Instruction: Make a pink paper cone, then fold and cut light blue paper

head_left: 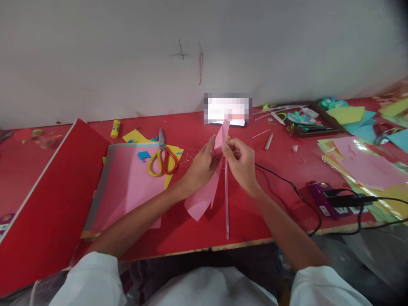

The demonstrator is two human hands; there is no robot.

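Paper [203, 196] over red table [250, 223], grey wall [127, 63]

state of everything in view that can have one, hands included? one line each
left hand, closed on pink paper
right hand, pinched at clear tube
pink paper, lower end curled
clear tube, straight
scissors, blades together, lying flat
glue stick, looks upright
screen, lit, content blurred
red board, tilted up
brown tray, holding odds and ends

head-worn view forward, down onto red table [248, 225]
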